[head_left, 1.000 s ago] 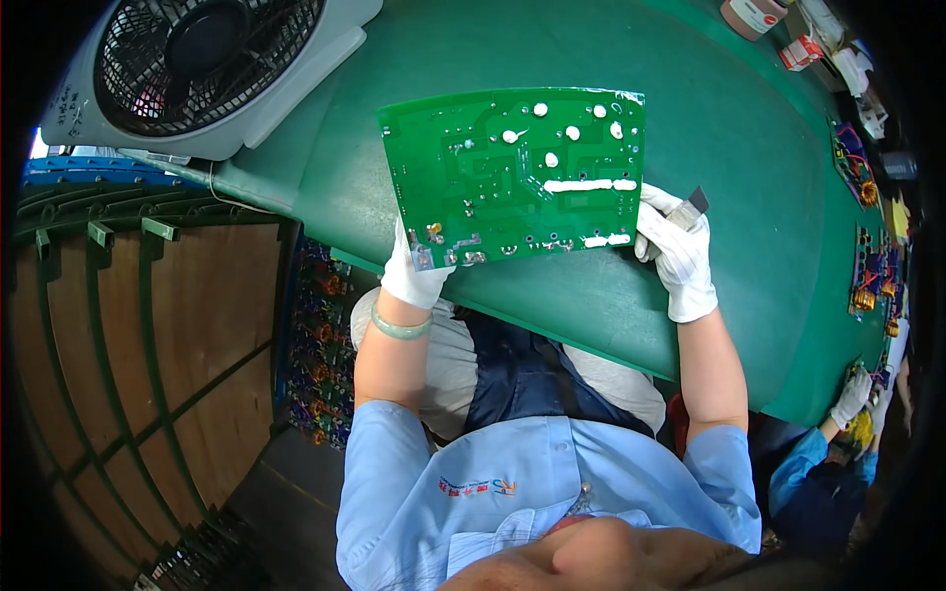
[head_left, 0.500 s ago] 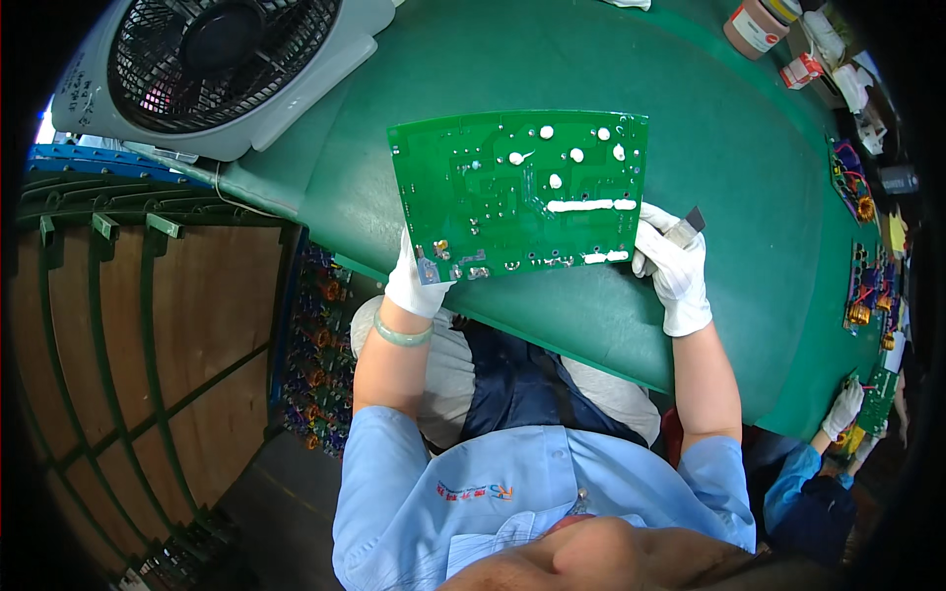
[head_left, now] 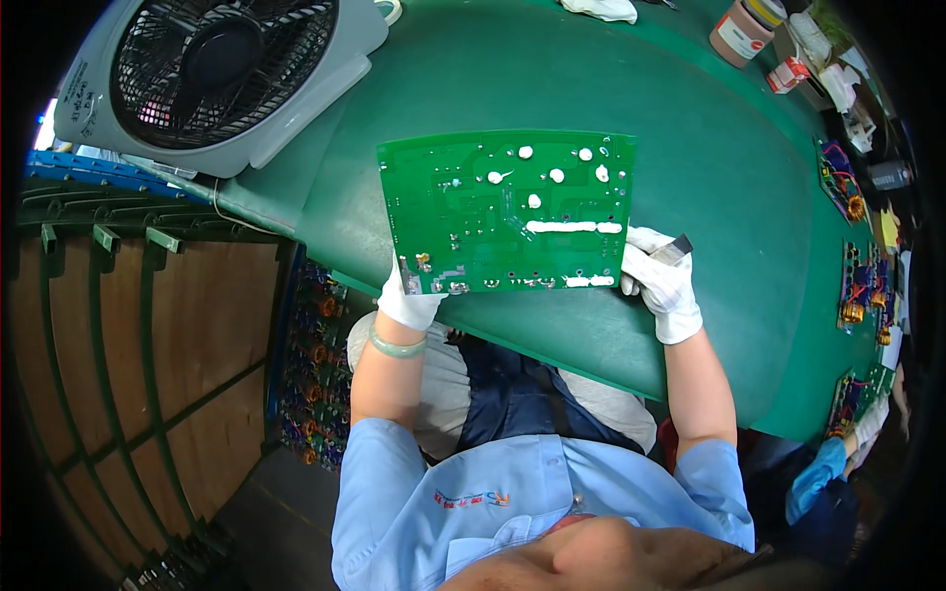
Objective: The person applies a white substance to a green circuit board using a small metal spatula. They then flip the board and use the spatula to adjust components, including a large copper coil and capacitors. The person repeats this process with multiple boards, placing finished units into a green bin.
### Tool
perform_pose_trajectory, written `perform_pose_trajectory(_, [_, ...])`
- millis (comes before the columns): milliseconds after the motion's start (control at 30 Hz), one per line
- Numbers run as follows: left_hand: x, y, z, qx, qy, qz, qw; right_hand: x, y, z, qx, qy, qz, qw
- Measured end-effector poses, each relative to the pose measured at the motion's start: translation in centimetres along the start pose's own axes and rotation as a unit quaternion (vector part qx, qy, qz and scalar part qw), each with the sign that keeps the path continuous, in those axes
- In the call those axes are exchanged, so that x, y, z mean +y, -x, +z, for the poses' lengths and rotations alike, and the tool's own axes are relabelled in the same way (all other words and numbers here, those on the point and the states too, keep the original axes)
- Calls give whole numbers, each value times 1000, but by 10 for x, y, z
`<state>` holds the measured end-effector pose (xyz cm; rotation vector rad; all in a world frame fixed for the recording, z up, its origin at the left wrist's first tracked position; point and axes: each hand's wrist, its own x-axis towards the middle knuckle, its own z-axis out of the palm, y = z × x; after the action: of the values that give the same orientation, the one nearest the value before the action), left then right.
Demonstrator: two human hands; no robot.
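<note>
Your gloved left hand [head_left: 411, 307] grips the green circuit board [head_left: 507, 214] by its lower left corner, holding it over the near edge of the desk [head_left: 729, 148], white blobs facing you. Your gloved right hand [head_left: 666, 288] is closed around a flat tool [head_left: 672, 251] beside the board's right edge; whether it also grips the board, I can't tell. A grey fan [head_left: 225, 54] sits far left.

Fan [head_left: 225, 54]: grey, ahead-left of left grip [head_left: 409, 303]
Jar [head_left: 741, 37]: pinkish, ahead-right of right grip [head_left: 664, 291]
Wooden panels [head_left: 222, 330]: left of left grip
</note>
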<state>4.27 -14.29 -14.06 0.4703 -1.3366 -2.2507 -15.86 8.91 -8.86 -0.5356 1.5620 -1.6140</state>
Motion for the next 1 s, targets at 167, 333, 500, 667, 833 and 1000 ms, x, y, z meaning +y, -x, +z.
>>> perform_pose_trajectory(167, [1,3,-4,0,-14,2,1000,-2,2,0,-12,-13,1,1000])
perform_pose_trajectory(333, [3,5,-4,-2,-25,6,1000,-3,2,0,-21,-29,12,999])
perform_pose_trajectory(500, [5,5,-5,-2,-33,8,999,-6,3,-1,-25,-17,29,999])
perform_pose_trajectory(667, [7,5,-6,1,-50,11,999,-12,5,-2,-46,0,54,997])
perform_pose_trajectory(833, [4,8,-9,0,-59,11,998,-12,4,-8,-88,2,46,995])
perform_pose_trajectory(1000, [7,13,-10,-2,-68,9,998,-12,3,-11,-114,-14,28,993])
